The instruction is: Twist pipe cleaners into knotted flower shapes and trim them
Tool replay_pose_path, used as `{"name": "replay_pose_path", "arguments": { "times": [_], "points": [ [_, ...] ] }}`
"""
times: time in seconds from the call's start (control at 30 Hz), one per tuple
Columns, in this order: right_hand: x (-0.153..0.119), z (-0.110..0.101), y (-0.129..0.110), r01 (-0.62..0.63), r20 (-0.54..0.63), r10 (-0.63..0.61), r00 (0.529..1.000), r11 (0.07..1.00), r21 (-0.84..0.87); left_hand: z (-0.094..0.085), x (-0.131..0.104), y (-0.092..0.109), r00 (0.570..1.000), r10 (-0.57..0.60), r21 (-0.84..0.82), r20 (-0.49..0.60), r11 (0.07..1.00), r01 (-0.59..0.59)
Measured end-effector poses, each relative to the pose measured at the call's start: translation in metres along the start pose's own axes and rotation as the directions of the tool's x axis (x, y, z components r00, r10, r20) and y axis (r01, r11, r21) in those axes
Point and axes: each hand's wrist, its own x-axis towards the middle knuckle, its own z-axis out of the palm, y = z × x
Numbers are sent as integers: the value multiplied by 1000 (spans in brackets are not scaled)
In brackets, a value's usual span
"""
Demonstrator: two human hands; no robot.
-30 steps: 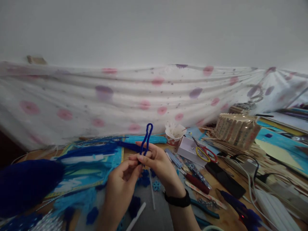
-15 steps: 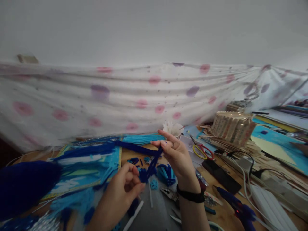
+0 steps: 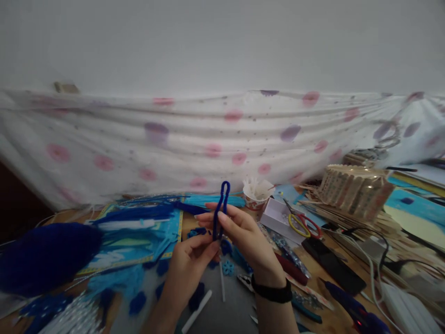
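A dark blue pipe cleaner point(image 3: 225, 186), bent into a tall narrow loop, stands upright between both hands. My left hand point(image 3: 193, 257) pinches its lower end between thumb and fingertips. Higher up, my right hand point(image 3: 246, 236) grips the loop's side with thumb and index finger, its other fingers stretched to the left. A black band circles the right wrist. Just below the hands lie a light blue flower-shaped piece point(image 3: 228, 267) and a thin white stick point(image 3: 222, 283). A white pen-like stick point(image 3: 196, 311) rests by the left forearm.
Blue pipe cleaners point(image 3: 139, 218) and a dark blue fluffy bundle point(image 3: 48, 257) spread across the left. On the right are scissors point(image 3: 301, 225), a black phone point(image 3: 333, 264), a glue gun point(image 3: 351, 306), pliers point(image 3: 245, 280) and cables. A cup point(image 3: 256, 192) of white strips stands behind.
My hands have come together. The dark blue pipe cleaner, earlier hanging from my right hand, is now an upright loop gripped by both. The view has shifted slightly left.
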Motion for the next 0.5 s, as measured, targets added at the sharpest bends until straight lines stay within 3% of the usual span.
{"name": "replay_pose_path", "arguments": {
  "times": [0.1,0.23,0.37,0.5],
  "points": [
    [3,1,5,44,-3,-45,999,998,-53,2,0,0,999,-30,-17,-25,999,29],
    [6,4,9,74,0,-74,997,995,-62,0,1,1,1000,-22,26,22,999,22],
    [6,3,8,74,23,-72,997,993,-88,-10,-1,15,999,4,53,36,999,-6],
    [7,2,8,42,87,-28,996,986,-159,-27,-3,31,976,90,37,-200,996,-84]
  ]
}}
